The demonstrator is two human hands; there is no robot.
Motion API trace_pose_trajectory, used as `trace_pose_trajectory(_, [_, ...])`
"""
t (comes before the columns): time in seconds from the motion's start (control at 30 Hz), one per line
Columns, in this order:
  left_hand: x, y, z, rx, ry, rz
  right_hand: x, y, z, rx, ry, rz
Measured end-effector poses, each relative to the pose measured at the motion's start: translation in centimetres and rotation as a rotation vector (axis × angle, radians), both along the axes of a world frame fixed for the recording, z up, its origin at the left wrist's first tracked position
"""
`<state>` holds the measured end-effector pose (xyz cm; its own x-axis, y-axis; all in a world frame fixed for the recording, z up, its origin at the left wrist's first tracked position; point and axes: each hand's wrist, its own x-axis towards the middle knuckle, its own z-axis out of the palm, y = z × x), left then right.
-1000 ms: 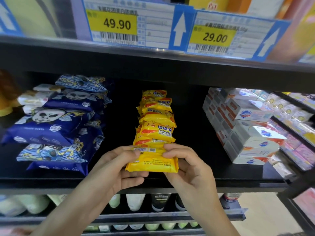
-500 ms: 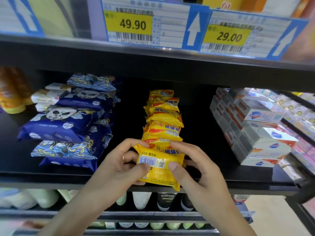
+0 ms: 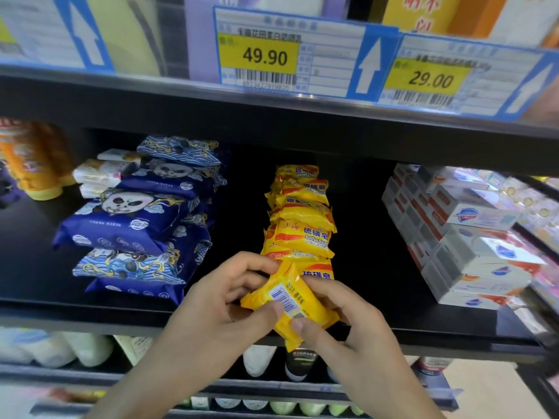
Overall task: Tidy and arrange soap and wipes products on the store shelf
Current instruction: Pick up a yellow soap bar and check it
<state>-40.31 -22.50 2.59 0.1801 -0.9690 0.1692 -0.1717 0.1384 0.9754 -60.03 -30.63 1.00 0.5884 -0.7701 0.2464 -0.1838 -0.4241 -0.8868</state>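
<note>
1. Two hands hold one yellow plastic-wrapped soap bar (image 3: 290,303) above the near edge of the black store shelf (image 3: 393,320), barcode side up and tilted.
2. Left hand (image 3: 223,309): fingers curled over the bar's far left end, thumb pressed on the barcode label; its grip pinches the bar.
3. Right hand (image 3: 341,322): fingers wrapped round the bar's right side, thumb on the near face; its grip also pinches the bar.
4. Row of yellow sulfur soap packets (image 3: 301,219) runs from just behind the held bar toward the far back of the shelf, overlapping one another.
5. Left of that row, well apart: stacked dark blue panda-print wipes packs (image 3: 133,225), piled unevenly.
6. Far left: small white wrapped packs (image 3: 99,173) behind the wipes, and an orange bottle (image 3: 33,158), blurred.
7. Right: white boxed soaps with red and blue marks (image 3: 465,237), stacked in rows.
8. Upper shelf edge carries yellow price tags, 49.90 (image 3: 260,57) and 29.00 (image 3: 429,80).
</note>
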Motion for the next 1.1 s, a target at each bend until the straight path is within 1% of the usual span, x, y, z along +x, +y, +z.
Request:
trace_pose_trajectory(0.3, [0.1,0.2,0.2,-0.005,0.045,0.01,0.6,0.2,-0.6,0.016,-0.017,-0.025])
trace_pose_trajectory(0.4, [0.1,-0.2,-0.1,0.018,0.063,0.022,0.5,0.4,-0.7,0.046,-0.068,-0.039])
trace_pose_trajectory(0.47, [0.1,-0.4,-0.5,0.023,0.072,0.028,0.1,0.7,-0.9,0.1,-0.126,-0.09])
trace_pose_trajectory(0.53, [0.0,-0.7,-0.8,0.046,0.091,-0.007,-0.6,1.0,-0.9,0.161,-0.193,-0.164])
trace_pose_trajectory(0.67, [-1.4,-1.5,-1.4,0.113,0.159,-0.156,-3.0,2.4,-1.3,0.245,-0.259,-0.325])
trace_pose_trajectory(0.77, [-3.7,-2.2,-1.7,0.125,0.151,-0.268,-5.5,4.6,-1.8,0.286,-0.326,-0.457])
trace_pose_trajectory(0.9, [-8.1,-3.0,-2.9,0.168,0.135,-0.456,-9.7,8.7,-3.4,0.309,-0.295,-0.689])
trace_pose_trajectory(1.1, [-16.1,-3.4,-6.3,0.318,0.129,-0.65,-16.6,15.3,-7.0,0.375,-0.257,-1.043])
